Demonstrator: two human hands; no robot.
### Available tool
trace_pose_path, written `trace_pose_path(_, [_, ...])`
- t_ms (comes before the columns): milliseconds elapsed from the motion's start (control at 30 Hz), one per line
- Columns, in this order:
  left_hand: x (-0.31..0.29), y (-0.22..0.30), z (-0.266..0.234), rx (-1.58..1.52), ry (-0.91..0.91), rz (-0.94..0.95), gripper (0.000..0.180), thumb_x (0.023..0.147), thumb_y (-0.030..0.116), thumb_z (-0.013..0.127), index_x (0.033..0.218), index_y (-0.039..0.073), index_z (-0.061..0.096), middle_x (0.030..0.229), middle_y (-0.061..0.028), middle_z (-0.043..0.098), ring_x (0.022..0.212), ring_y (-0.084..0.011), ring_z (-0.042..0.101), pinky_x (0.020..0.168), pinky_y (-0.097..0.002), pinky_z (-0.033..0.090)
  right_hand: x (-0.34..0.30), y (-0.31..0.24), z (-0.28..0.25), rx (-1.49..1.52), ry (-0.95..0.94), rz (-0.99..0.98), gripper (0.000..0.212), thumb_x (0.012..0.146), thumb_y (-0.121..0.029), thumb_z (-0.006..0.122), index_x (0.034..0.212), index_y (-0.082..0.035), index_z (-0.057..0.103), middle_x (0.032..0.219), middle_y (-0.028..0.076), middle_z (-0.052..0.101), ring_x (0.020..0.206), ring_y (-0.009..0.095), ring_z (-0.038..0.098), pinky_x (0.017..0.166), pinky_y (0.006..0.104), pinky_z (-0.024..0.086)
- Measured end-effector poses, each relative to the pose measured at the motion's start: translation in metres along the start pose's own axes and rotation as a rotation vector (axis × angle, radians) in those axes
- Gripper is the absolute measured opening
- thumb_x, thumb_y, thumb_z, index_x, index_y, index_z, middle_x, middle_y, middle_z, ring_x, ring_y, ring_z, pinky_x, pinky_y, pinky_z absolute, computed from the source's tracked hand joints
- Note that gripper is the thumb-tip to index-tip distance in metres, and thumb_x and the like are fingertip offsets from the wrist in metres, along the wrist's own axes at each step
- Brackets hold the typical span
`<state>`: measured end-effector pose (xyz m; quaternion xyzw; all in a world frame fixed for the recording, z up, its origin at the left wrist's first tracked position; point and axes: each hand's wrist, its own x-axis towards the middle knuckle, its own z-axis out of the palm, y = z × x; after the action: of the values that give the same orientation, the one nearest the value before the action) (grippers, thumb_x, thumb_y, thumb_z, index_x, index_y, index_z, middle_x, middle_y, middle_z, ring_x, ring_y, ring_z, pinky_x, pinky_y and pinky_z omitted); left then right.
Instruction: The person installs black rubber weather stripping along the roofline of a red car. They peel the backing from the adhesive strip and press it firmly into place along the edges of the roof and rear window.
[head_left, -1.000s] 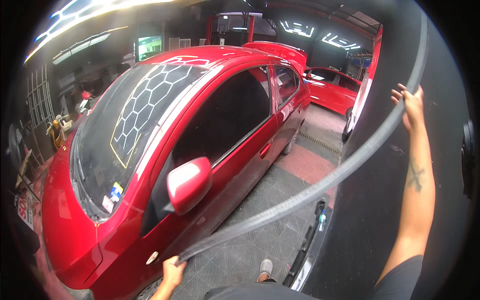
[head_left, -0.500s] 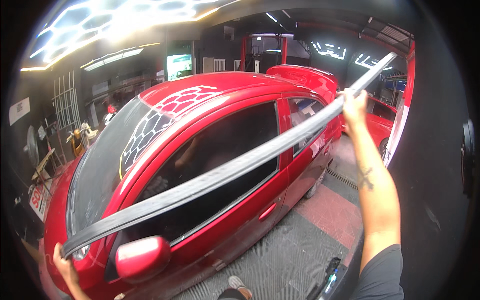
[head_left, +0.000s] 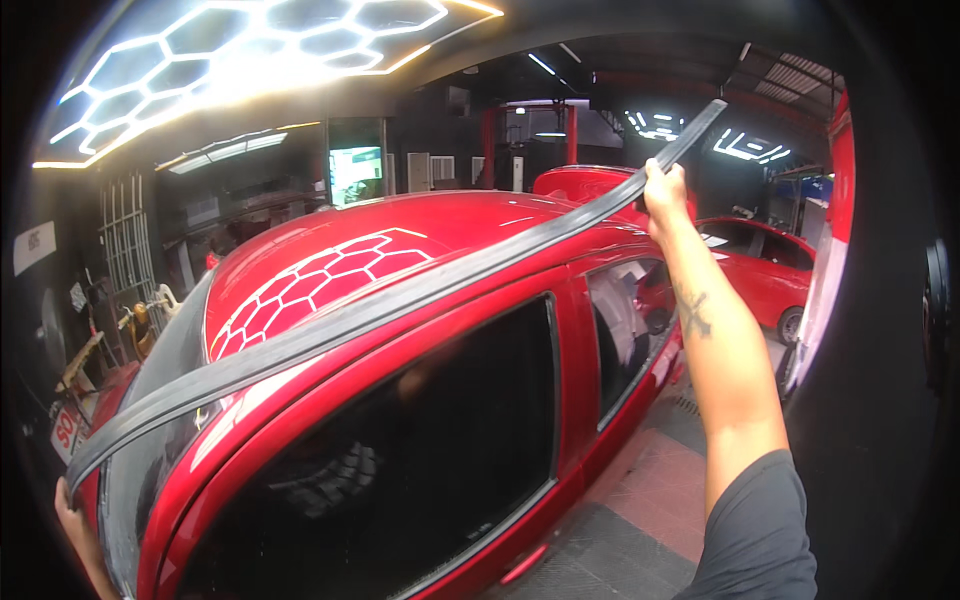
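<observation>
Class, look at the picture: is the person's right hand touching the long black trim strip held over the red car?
Touching. The head view shows the right hand closed around the black trim strip near its far end.

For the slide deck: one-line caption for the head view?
Left hand and right hand hold a long dark trim strip along the roof edge of a red car.

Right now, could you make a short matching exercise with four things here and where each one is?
Things:
1. strip
2. right hand
3. left hand
4. second red car

Places:
A. lower left edge, at the strip's low end
B. behind, on the right
C. along the near car's roofline
D. raised, gripping the strip's upper end

Pairs: 1-C, 2-D, 3-A, 4-B
</observation>
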<state>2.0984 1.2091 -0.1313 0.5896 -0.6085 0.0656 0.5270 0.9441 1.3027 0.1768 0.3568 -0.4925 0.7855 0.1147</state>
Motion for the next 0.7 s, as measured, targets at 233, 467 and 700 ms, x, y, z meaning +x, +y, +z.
trace_pose_path(233, [0.025,0.315,0.137,0.116,-0.039,0.076,0.042,0.095,0.027,0.077,0.117,-0.007,0.067,0.105,-0.0126,0.069,0.103,-0.0241,0.064,0.100,-0.0392,0.051,0.164,0.164,-0.004,0.014,0.060,0.039,0.029,0.113,-0.021,0.062,0.094,0.001,0.067,0.067,0.009,0.066,0.048,0.021,0.061,0.044,0.0400,0.045])
trace_pose_path(467, [0.047,0.438,0.221,0.297,-0.127,0.087,0.067,0.089,0.060,0.086,0.105,-0.003,0.068,0.098,-0.0134,0.067,0.095,-0.0268,0.063,0.092,-0.0418,0.052,0.283,0.322,-0.001,-0.315,-0.011,0.110,0.050,0.111,-0.030,0.067,0.139,0.010,0.059,0.138,0.032,0.072,0.133,0.042,0.071,0.111,0.0493,0.054])
trace_pose_path(700, [0.044,0.423,0.270,0.181,-0.151,0.025,0.091,0.100,0.063,0.078,0.153,-0.007,0.056,0.147,-0.0206,0.059,0.145,-0.0338,0.054,0.128,-0.0451,0.037,0.275,0.380,-0.008,-0.765,-0.095,0.216,0.073,0.108,-0.051,0.065,0.155,0.003,0.047,0.154,0.029,0.067,0.149,0.046,0.062,0.130,0.0718,0.029])
